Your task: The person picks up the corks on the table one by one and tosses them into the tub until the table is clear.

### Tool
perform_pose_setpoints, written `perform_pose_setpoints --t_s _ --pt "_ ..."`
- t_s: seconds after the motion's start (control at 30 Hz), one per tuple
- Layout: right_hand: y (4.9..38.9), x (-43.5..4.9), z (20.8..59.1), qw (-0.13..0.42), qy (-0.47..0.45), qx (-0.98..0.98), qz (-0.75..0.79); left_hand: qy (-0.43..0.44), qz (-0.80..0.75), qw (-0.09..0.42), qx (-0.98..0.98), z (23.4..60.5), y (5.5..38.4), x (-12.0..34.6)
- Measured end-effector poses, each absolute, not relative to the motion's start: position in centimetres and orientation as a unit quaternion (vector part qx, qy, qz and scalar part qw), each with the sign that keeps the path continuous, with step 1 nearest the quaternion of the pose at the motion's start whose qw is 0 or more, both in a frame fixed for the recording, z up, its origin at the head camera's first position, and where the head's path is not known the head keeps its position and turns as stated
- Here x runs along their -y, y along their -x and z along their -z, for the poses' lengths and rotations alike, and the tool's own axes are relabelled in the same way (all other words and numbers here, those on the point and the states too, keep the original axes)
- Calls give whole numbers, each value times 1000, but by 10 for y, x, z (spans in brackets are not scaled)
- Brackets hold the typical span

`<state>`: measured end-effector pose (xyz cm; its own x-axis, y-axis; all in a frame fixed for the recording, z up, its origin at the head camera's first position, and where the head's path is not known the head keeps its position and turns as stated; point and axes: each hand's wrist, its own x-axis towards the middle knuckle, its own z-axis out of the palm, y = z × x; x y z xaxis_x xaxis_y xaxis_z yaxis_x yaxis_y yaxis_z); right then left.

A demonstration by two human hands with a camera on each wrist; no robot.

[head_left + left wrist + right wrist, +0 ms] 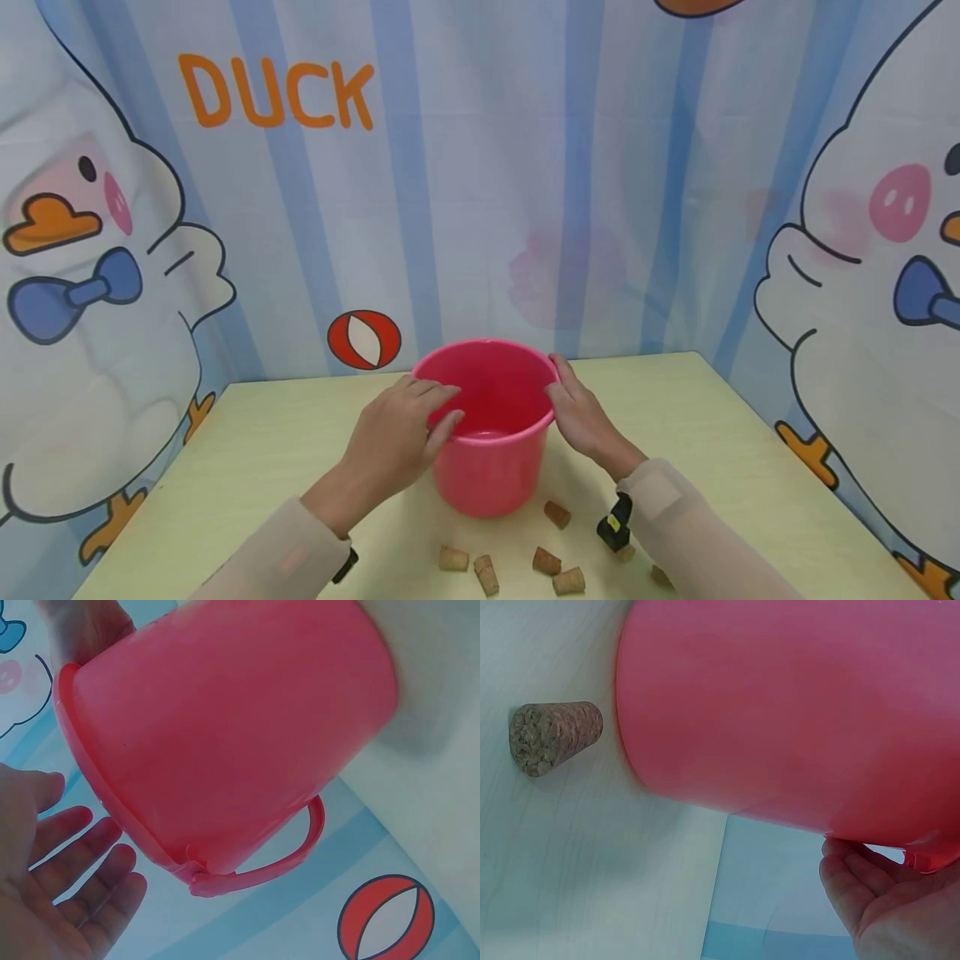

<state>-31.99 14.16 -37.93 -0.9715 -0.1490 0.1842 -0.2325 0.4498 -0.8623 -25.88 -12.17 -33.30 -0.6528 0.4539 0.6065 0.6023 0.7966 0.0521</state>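
Note:
A pink plastic bucket (491, 479) stands upright on the table, its mouth facing up. At its left rim is my left hand (397, 425), fingers loosely spread and the thumb apart. The left wrist view shows these fingers (82, 847) extended beside the rim, with the bucket's pink handle (270, 870) hanging down the outside. On the opposite side my right hand (588, 417) grips the rim. In the right wrist view, its fingertips (840, 859) lie against the outer wall near the handle's end. The bucket's inside looks bare in the head view.
Several cork stoppers lie on the table in front of the bucket, among them a darker cork (557, 514) close to its base and a paler cork (453, 558). More corks lie by the right sleeve (697, 525). A duck-print curtain (480, 167) surrounds the pale table (300, 433).

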Motion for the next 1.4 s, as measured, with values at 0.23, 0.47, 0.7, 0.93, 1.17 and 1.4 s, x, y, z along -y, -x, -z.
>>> perform_pose_setpoints --t_s 0.23,0.47,0.7,0.93,1.17,1.4 --pt "320 -142 379 40 -113 851 -512 308 135 327 883 336 255 126" --pt "320 -142 379 37 -116 848 -516 318 151 344 871 337 248 132" --pt "321 -142 380 37 -116 848 -517 315 152 356 867 339 239 139" --pt "321 -142 379 37 -114 848 -517 304 149 364 868 343 233 148" --pt "320 -142 379 39 -112 849 -515 296 153 371 867 347 230 156" --pt "320 -141 379 38 -111 849 -516 285 148 363 875 354 225 163"
